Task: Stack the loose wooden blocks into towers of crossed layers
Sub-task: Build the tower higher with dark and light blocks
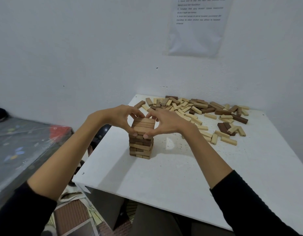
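Our black sleeves [249, 201] frame a white counter [164, 176]. Our left hand [118, 116] and right hand [167, 121] curl their fingers [138, 114] round the wooden block tower [141, 145], pinching its top layer. Loose blocks [198, 109] lie scattered behind it, to the right.

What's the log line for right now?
left hand: grips top of brown wooden block tower | right hand: grips it too | loose light and dark wooden blocks: scattered behind on white table

Dim, bluish light. Soft shadows across table [164, 176]; 1 glare patch beside tower [141, 147]. Edges bowed, slightly soft.
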The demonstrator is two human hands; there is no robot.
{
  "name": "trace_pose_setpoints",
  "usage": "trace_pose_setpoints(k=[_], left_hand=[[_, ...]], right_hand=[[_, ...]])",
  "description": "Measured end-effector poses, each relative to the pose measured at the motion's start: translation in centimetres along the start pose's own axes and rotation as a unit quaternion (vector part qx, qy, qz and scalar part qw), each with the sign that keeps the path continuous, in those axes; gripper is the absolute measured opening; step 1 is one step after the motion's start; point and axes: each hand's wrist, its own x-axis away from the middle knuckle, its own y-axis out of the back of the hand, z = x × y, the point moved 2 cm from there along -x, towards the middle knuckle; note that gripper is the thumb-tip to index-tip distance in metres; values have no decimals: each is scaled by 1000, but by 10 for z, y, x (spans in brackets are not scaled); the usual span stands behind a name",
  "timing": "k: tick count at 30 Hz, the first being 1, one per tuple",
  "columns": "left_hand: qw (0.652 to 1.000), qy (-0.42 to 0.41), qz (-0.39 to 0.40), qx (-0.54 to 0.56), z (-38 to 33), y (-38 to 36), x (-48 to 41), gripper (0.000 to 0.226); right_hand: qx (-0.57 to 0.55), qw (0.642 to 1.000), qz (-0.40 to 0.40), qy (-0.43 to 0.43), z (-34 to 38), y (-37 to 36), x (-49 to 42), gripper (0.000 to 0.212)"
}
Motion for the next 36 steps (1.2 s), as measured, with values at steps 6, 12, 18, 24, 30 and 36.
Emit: trace_pose_setpoints(k=[6, 12, 18, 24, 30, 36], left_hand=[[1000, 5, 3, 0, 1, 0, 1, 73], [1000, -1, 2, -11, 0, 0, 1, 72], [1000, -3, -3, -11, 3, -1, 0, 73], [1000, 0, 6, -18, 3, 0, -1, 73], [1000, 15, 20, 8, 1, 4, -1, 82], [994, -54, -49, 81, -9, 21, -10, 46]], right_hand=[[-16, 1000, 6, 0, 0, 0, 2, 74], [-15, 1000, 3, 0, -1, -3, 0, 71], [-5, 1000, -5, 5, -2, -4, -1, 71], [-2, 1000, -9, 5, -3, -5, -2, 71], [-61, 998, -13, 7, -6, 3, 2, 72], [-130, 991, -40, 15, -20, 20, -3, 66]])
